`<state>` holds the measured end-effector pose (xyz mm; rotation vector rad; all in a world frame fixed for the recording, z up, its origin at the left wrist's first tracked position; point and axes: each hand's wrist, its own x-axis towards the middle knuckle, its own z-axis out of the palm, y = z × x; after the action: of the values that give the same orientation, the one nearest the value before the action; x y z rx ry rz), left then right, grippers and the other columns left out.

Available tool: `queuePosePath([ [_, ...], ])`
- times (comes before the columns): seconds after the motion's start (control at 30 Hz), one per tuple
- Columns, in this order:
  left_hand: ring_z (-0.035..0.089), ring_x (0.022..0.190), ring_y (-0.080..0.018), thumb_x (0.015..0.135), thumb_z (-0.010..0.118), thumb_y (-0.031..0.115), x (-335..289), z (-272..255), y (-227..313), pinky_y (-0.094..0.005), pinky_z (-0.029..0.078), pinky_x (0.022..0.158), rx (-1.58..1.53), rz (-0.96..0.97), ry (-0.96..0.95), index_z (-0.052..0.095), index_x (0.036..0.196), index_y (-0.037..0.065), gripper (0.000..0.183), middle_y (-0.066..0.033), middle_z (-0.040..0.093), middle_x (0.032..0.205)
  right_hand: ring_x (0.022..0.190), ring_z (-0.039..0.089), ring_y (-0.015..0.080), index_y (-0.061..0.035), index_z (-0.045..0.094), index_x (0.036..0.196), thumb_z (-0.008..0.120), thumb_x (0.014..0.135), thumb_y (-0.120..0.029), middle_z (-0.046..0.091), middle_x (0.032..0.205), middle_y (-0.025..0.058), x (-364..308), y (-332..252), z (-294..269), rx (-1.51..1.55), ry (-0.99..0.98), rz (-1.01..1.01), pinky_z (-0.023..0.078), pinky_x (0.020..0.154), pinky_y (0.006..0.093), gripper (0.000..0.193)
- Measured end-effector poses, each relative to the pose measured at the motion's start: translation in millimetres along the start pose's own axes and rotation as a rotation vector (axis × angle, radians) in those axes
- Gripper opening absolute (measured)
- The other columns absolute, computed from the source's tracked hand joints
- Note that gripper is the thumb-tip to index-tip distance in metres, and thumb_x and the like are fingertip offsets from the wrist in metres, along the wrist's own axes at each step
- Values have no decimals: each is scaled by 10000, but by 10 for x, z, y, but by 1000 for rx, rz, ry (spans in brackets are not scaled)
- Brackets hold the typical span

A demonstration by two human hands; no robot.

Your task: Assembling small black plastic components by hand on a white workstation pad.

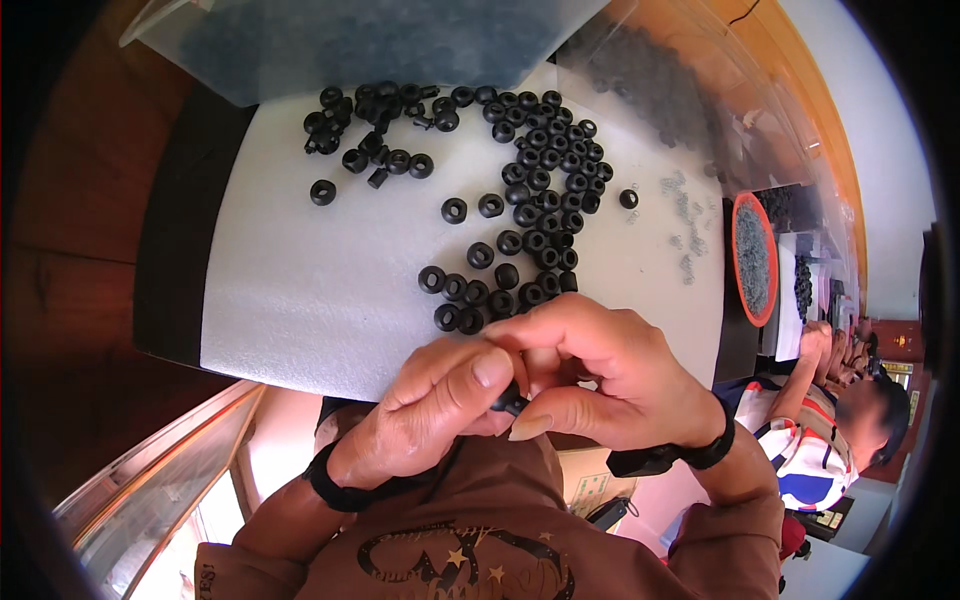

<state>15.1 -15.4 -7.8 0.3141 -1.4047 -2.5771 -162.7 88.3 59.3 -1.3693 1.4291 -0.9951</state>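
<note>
Just over the front edge of the white foam-covered table (300, 300), both hands meet around a small black cord-stopper piece (511, 401). My left hand (430, 405) has its thumb and fingers closed on the piece. Curled in from the other side, my right hand (615, 375) pinches at the same piece with thumb and forefinger; its fingertips partly hide it. Beyond the hands lie many loose round black stopper balls (481, 255) with holes through them. At the far left of the tabletop is a heap of balls and small black plungers (377, 178).
Frosted plastic bins (330, 60) stand along the back. Tiny pale spring-like bits (685, 215) lie scattered at the right. An orange-rimmed basket (741, 290) holds similar pale bits. Farther right, a co-worker (815, 440) sits with raised hands.
</note>
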Motion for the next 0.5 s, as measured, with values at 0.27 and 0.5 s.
queuePosePath([
  [0.27,474,732,-42,1072,446,492,38,54,23,-204,436,641,-45,1,83,610,939,4,532,-3,523,790,547,623,200,6,630,1101,909,694,-155,646,713,68,-31,78,50,-705,153,-514,466,481,307,519],
  [0.5,490,727,-54,1071,446,493,65,61,-21,-215,443,643,-21,98,84,606,924,-3,541,-14,540,787,504,579,172,-3,636,1032,919,645,-171,644,678,45,-85,-10,102,-863,266,-569,421,474,289,508],
])
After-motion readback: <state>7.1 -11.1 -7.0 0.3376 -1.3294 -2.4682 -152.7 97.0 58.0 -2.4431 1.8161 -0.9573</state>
